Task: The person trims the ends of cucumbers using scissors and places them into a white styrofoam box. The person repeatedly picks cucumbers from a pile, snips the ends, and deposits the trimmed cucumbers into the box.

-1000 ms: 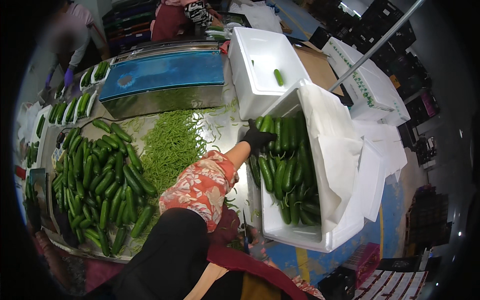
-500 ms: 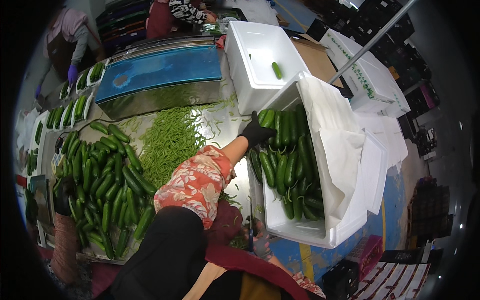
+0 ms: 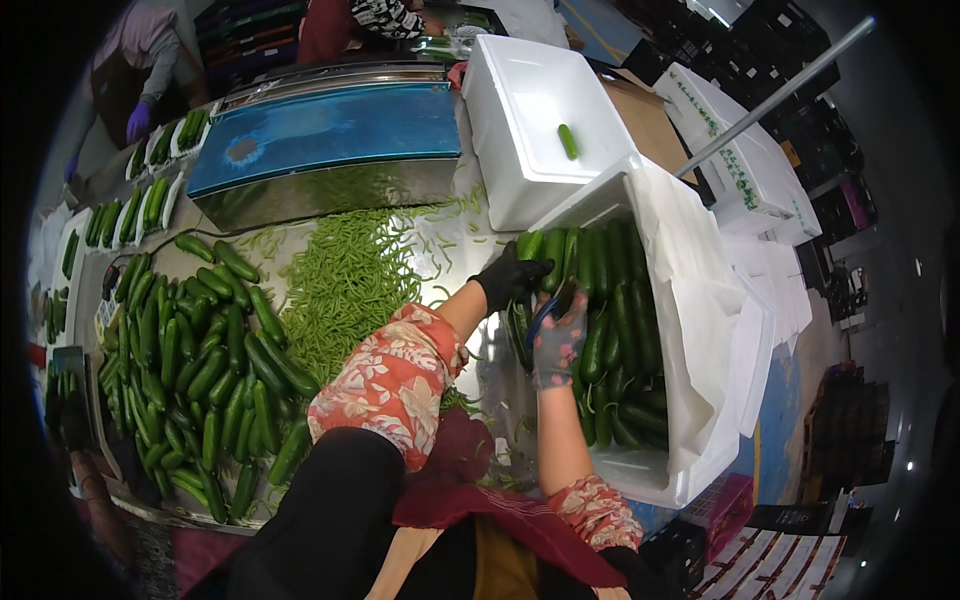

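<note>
Lying against left hand, cucumbers in box

Before me, to right: box with cucumbers inside, sheet over its right wall. My hands at its left side, left hand farther out than right hand. Cucumber pile to my left on tabletop; beans between pile and box. Machine behind beans. Second box behind first, right of machine, single cucumber inside.
</note>
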`<state>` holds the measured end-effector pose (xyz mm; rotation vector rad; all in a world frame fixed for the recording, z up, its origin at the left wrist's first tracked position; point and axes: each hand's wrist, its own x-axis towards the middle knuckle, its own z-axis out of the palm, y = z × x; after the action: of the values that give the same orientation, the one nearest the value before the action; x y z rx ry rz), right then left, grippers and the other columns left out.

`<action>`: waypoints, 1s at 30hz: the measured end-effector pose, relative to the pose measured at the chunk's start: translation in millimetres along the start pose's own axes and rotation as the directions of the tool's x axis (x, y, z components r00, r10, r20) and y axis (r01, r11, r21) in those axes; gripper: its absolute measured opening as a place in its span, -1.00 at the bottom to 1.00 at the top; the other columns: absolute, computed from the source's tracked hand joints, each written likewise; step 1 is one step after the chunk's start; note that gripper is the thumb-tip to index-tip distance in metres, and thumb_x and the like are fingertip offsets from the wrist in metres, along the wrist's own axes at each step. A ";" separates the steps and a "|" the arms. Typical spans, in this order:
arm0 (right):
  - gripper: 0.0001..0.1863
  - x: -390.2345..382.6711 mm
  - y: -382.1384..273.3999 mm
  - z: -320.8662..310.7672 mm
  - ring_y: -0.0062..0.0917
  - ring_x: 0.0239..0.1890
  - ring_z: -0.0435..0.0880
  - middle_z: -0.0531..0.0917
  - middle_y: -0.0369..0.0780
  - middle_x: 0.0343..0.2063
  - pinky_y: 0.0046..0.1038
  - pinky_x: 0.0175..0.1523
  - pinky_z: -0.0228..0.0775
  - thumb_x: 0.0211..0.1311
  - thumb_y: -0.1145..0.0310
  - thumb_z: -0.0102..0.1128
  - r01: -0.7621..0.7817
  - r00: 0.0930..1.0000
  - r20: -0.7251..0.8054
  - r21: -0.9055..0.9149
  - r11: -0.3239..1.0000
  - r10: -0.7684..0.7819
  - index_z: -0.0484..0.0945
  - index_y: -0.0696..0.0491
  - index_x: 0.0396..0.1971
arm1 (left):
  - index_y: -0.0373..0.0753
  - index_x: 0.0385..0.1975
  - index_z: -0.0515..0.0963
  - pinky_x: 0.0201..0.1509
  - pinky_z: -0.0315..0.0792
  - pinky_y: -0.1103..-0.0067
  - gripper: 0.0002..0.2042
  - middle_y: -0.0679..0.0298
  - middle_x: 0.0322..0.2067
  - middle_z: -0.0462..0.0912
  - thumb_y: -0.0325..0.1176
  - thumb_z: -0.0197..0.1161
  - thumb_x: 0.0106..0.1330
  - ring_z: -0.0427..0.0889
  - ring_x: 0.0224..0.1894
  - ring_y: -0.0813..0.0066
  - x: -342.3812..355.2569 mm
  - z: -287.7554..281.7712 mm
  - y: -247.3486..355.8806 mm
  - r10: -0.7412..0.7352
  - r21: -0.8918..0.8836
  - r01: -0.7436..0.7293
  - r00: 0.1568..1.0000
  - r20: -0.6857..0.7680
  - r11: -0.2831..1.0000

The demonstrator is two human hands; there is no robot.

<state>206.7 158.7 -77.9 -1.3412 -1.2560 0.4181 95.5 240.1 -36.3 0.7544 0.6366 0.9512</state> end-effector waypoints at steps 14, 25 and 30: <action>-0.55 17.9 3.6 22.5 -0.34 -0.21 0.55 0.54 -0.09 -0.25 -0.44 -0.14 0.38 -0.02 0.51 0.11 -0.012 0.964 0.261 -0.155 0.988 0.052 0.36 0.13 -0.03 | -0.22 -0.01 0.36 0.07 0.31 0.49 -0.47 0.10 -0.04 0.38 -0.63 0.17 -0.10 0.38 0.01 0.21 -37.5 -43.3 -2.1 0.132 0.636 -0.344 0.925 0.357 0.691; -0.41 -28.9 -84.7 -30.9 -0.66 -0.53 0.39 0.42 -0.15 -0.41 -0.77 -0.55 0.30 -0.02 0.49 0.15 -0.562 0.825 0.563 0.804 0.193 0.053 0.19 0.07 0.09 | -0.22 0.21 0.02 0.15 0.24 0.47 -0.28 0.22 0.06 0.33 -0.54 0.23 0.01 0.34 0.08 0.46 -158.5 -3.3 18.6 0.108 -0.113 -0.071 0.925 0.365 0.991; -0.24 -60.0 -141.0 -58.3 -0.69 -0.46 0.41 0.44 -0.25 -0.38 -0.75 -0.45 0.27 -0.21 0.32 0.35 -0.585 0.804 0.551 0.665 0.465 0.224 0.21 0.08 0.08 | -0.26 0.16 0.10 0.07 0.31 0.49 -0.23 0.26 -0.04 0.38 -0.37 0.38 -0.09 0.43 -0.04 0.50 -195.3 30.6 16.5 0.457 0.232 -0.468 0.884 0.103 0.853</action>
<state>176.7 42.1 33.4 -0.7094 -0.7946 1.5103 24.8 64.8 23.9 1.1884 0.5499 1.3061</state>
